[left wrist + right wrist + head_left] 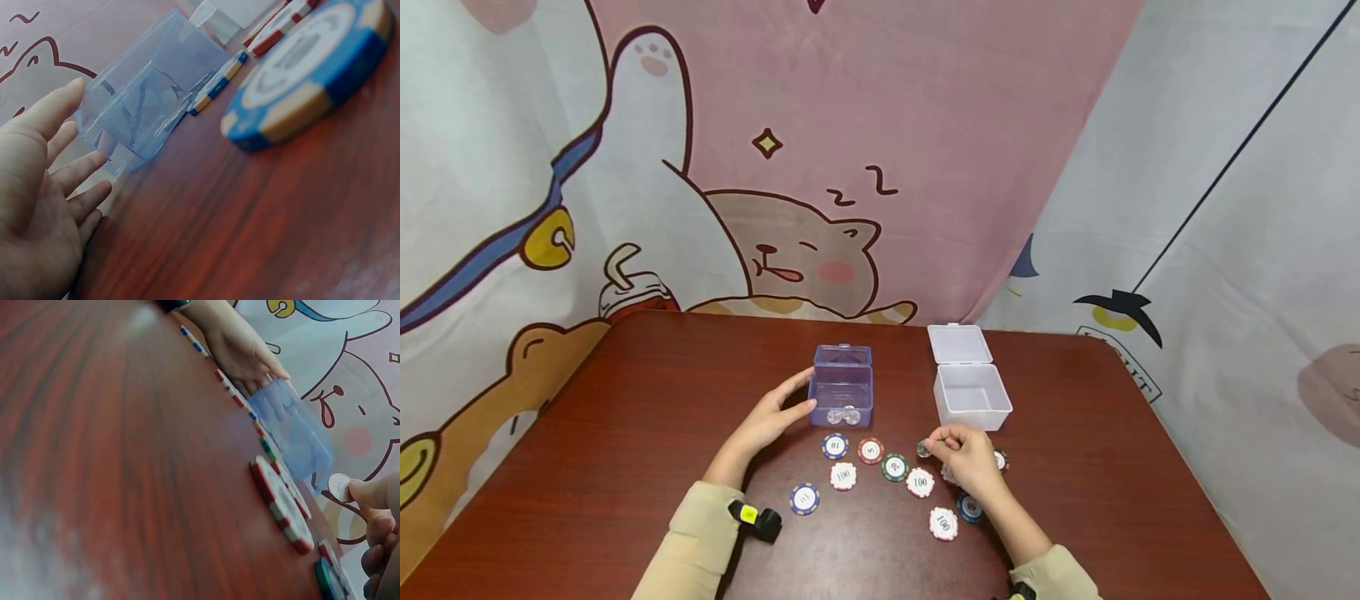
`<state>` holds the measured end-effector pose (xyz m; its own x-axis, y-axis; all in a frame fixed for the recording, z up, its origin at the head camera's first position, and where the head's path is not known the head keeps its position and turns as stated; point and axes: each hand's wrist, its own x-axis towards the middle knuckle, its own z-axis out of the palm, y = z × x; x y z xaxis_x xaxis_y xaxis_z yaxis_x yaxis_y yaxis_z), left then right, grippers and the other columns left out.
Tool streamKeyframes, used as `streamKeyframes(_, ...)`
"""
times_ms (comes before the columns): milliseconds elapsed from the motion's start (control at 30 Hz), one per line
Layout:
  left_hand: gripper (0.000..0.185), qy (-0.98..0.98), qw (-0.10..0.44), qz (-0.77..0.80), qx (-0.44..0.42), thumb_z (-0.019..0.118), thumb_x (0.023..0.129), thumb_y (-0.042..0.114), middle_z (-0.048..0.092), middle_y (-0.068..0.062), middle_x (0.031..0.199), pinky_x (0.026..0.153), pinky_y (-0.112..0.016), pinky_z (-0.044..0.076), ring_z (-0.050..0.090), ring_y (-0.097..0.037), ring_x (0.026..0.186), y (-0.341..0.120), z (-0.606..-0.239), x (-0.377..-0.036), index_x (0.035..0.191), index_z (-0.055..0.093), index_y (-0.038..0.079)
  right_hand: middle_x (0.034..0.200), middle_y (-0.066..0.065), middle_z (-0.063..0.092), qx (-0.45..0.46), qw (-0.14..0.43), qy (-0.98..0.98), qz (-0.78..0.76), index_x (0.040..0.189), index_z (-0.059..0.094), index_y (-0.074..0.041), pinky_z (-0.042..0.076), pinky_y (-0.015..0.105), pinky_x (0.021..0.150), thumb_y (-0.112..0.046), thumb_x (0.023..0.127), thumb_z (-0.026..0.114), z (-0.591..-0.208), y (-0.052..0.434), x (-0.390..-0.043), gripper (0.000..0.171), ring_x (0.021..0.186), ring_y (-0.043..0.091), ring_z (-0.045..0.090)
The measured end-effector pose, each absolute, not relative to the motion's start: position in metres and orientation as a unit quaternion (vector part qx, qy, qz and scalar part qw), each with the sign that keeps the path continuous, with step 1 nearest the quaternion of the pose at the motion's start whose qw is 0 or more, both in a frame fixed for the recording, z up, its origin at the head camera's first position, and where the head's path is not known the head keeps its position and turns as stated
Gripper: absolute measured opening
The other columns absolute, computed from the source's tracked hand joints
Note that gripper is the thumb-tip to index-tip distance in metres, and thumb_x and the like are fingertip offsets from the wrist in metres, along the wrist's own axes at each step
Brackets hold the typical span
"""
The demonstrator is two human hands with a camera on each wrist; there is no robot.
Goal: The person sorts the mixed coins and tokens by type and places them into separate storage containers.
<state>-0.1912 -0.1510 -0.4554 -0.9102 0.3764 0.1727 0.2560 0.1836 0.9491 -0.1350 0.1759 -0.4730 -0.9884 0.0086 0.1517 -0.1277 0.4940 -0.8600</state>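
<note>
My left hand [767, 423] rests its fingertips against the left side of a translucent blue plastic box [842, 375], its fingers fairly straight. The box stands on the table with its lid open; shiny coins [851, 415] show at its front, seen in the head view. Between thumb and fingertip my right hand [972, 462] pinches a silver coin [340, 487], held in front of the white box and right of the blue one. The right hand partly hides some poker chips.
An open white plastic box [973, 418] stands behind the right hand. Several poker chips, among them a blue one [805, 499], a red one [871, 451], a green one [895, 467] and a white one [943, 523], lie on the brown table [625, 467]. A printed curtain [962, 125] hangs behind.
</note>
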Motion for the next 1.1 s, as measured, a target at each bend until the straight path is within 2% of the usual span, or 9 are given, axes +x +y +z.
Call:
streamKeyframes(467,0.061,0.768,0.049,0.604,0.209,0.061,0.093,0.008,0.035,-0.03,0.144,0.107,-0.058,0.017,0.028,-0.04,0.135,-0.152,-0.457,-0.192,0.144,0.033,-0.008,0.053,-0.007,0.032,0.005,0.054,-0.816,0.575,0.071,0.067,-0.008,0.022,0.018,0.035,-0.008,0.081,0.075,-0.455,0.154,-0.138,0.013,0.037,0.003,0.028)
streamKeyframes(733,0.061,0.767,0.048,0.606,0.207,0.062,0.092,0.008,0.036,-0.029,0.144,0.108,-0.055,0.018,0.029,-0.039,0.135,-0.152,-0.458,-0.194,0.144,0.034,-0.008,0.054,-0.004,0.035,0.03,0.085,-0.805,0.586,0.075,0.069,-0.003,0.025,0.022,0.05,-0.008,0.079,0.077,-0.443,0.136,-0.145,0.01,0.053,0.006,0.032)
streamKeyframes(1100,0.06,0.772,0.045,0.6,0.204,0.062,0.092,0.009,0.037,-0.029,0.143,0.108,-0.057,0.018,0.029,-0.039,0.135,-0.151,-0.457,-0.193,0.144,0.034,-0.007,0.053,-0.005,0.035,0.029,0.094,-0.785,0.612,0.075,0.069,-0.001,0.023,0.021,0.048,-0.004,0.079,0.074,-0.438,0.111,-0.157,0.008,0.052,0.006,0.03)
